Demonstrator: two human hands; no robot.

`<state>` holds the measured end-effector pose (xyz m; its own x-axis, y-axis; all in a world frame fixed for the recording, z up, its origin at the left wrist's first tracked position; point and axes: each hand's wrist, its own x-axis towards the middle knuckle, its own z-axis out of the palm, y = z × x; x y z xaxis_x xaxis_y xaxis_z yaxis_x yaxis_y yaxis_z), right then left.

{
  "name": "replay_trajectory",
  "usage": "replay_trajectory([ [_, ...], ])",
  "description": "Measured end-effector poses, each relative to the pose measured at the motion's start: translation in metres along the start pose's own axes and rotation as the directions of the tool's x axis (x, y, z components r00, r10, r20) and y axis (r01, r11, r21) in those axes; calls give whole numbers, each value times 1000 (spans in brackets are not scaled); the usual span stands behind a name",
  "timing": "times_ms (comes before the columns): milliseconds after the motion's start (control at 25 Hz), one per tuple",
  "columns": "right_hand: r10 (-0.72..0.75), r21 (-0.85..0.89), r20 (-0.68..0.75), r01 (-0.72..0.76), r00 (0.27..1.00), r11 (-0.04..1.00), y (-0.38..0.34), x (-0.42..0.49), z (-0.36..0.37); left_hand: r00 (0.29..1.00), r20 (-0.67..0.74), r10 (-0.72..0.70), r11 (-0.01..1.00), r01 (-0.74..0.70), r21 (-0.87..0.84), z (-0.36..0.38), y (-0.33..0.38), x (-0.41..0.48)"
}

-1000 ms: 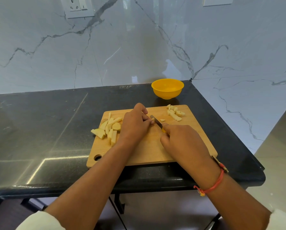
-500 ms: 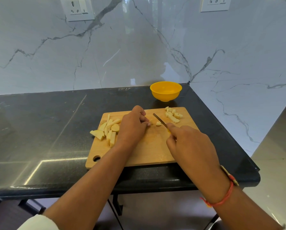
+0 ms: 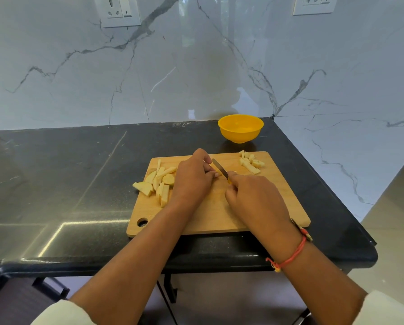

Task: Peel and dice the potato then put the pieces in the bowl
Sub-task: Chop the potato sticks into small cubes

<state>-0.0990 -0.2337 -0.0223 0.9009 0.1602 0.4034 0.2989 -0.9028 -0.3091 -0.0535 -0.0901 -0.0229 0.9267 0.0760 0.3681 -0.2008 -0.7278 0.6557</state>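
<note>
A wooden cutting board [image 3: 283, 200] lies on the black counter. On its left side is a heap of peeled potato strips [image 3: 160, 182]. Several diced pieces [image 3: 251, 164] sit at its far right corner. My left hand [image 3: 192, 178] is curled over a potato piece at the board's middle; the piece itself is hidden under the fingers. My right hand [image 3: 255, 200] grips a small knife with a yellow handle. Its blade [image 3: 219, 168] points away from me and lies right against my left fingertips. The yellow bowl [image 3: 240, 128] stands beyond the board, with nothing visible inside.
The black counter [image 3: 67, 174] ends in a rounded edge near me and a corner at the right. Marble walls rise behind and to the right, with two sockets [image 3: 118, 10] high up.
The knife had swung right, away from my left hand, half a second ago; it is now back against my left fingertips. The camera has tilted slightly.
</note>
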Motion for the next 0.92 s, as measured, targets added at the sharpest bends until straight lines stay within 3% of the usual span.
replay_trajectory([
  [200, 27, 27, 84, -29, 996, 999, -1, -7, -5, 1000, -12, 1, 1000, -1, -4, 1, 0, -1],
  [400, 21, -81, 128, -10, 992, 997, 6, -32, -23, 1000, -10, -3, 1000, 3, 1, 0, 1, -3],
  [560, 20, -151, 79, -8, 997, 988, 7, -46, -33, 1000, 4, -5, 1000, 5, 9, -1, 3, -3],
  [920, -7, -69, -44, 4, 999, 998, -10, -11, -13, 1000, -4, -30, 999, 30, 33, -2, 3, -4],
])
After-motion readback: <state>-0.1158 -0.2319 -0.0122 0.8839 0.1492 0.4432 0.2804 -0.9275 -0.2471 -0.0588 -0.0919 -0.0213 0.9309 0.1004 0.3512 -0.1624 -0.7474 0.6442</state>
